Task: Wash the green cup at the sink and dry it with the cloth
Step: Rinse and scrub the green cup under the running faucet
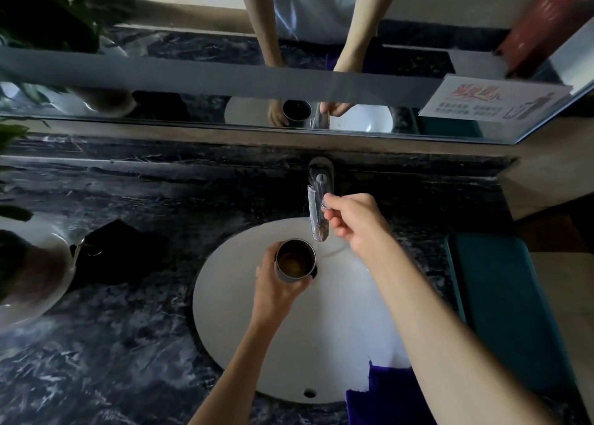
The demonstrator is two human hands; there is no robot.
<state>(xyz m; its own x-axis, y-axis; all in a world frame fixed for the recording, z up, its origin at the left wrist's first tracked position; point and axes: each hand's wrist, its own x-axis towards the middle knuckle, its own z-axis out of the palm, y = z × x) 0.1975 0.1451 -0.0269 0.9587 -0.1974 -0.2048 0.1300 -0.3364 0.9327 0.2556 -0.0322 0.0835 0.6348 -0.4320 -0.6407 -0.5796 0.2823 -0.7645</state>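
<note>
Round metal-lined cup (295,260), upright, mouth up, a brownish residue at the bottom, just below the centre of the frame, over the white oval sink basin (244,321). Gripped from the left side by the left hand (276,288), fingers curled round the wall of the cup. Outer colour of the cup hard to tell from this angle.

Just above and right of the cup, the chrome faucet spout (316,219), its tip near the cup rim. Right hand (352,220) at the centre right, fingers curled and pinching the chrome faucet lever (323,188). No clear water stream to be told under the spout.

At the lower right of the frame, a purple cloth (382,392) hanging over the near rim of the basin, partly under the right forearm. Round the basin, a dark marbled stone counter (128,328). At the left edge, a white round plant pot (35,264) with green leaves. At the right, a teal rectangular surface (501,296). Across the upper part of the frame, a wall mirror (193,39), both hands and the cup reflected in it, and a printed paper notice (491,100) at its upper right.
</note>
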